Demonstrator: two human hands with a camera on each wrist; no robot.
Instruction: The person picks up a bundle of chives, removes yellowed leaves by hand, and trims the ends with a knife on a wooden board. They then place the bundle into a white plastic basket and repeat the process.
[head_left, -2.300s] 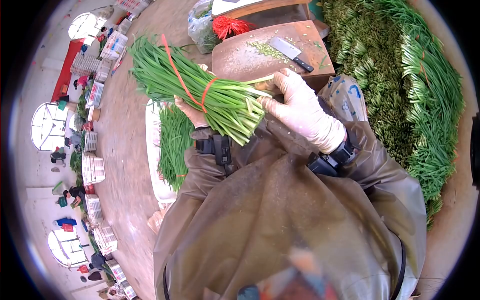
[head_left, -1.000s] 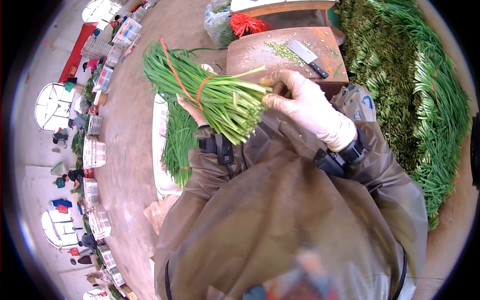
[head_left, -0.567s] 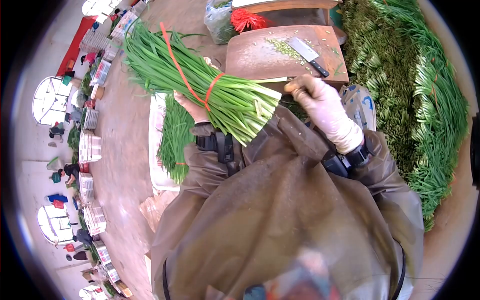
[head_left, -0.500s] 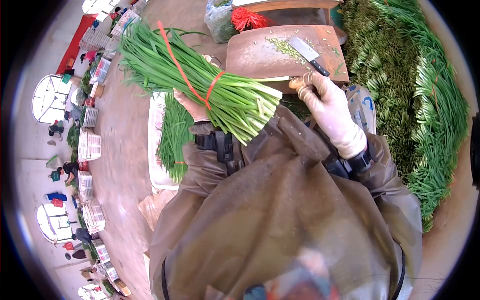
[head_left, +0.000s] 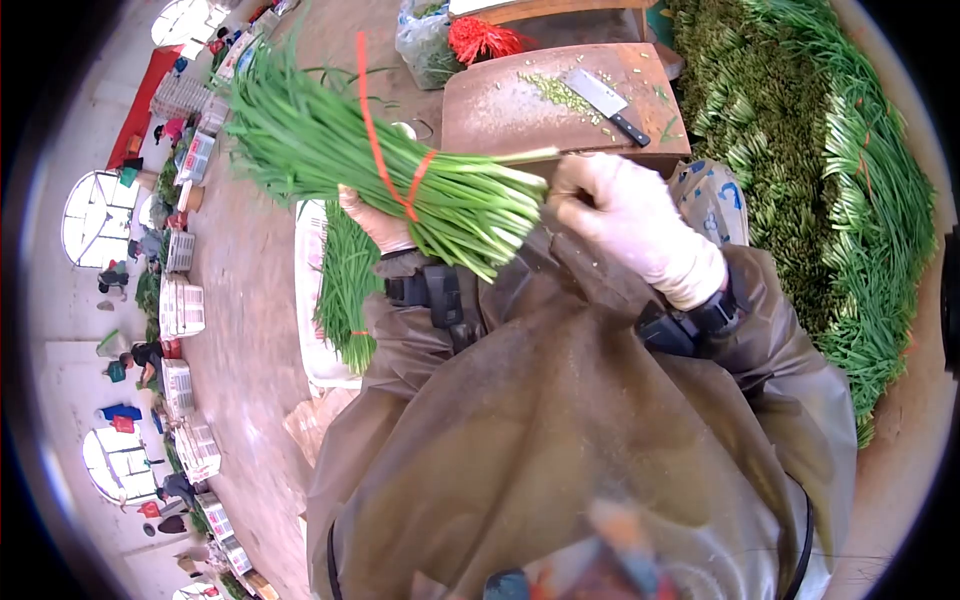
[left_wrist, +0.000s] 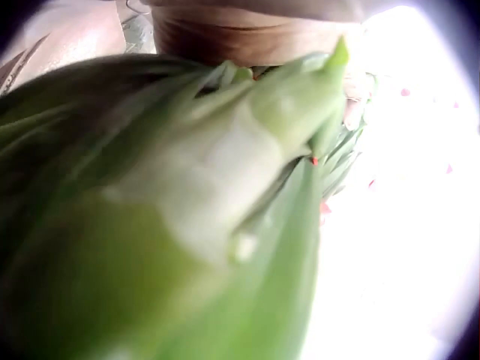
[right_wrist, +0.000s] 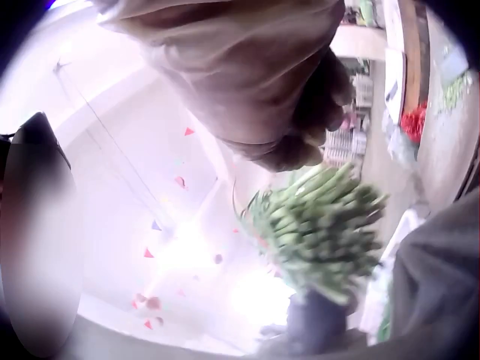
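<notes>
Both arms bend forward from the body in brown sleeves. The left hand (head_left: pixel 377 222), toward 10 o'clock, holds in a grip, its palm mostly hidden, a digit pointing to 11 o'clock. The gloved right hand (head_left: pixel 635 220), toward 2 o'clock, has its back up and fingers curled in, knuckles toward 10 o'clock.

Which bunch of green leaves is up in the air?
The green bunch with red bands, held in the left hand. The greens in the white crate and the big pile on the right aren't in any hand.
</notes>
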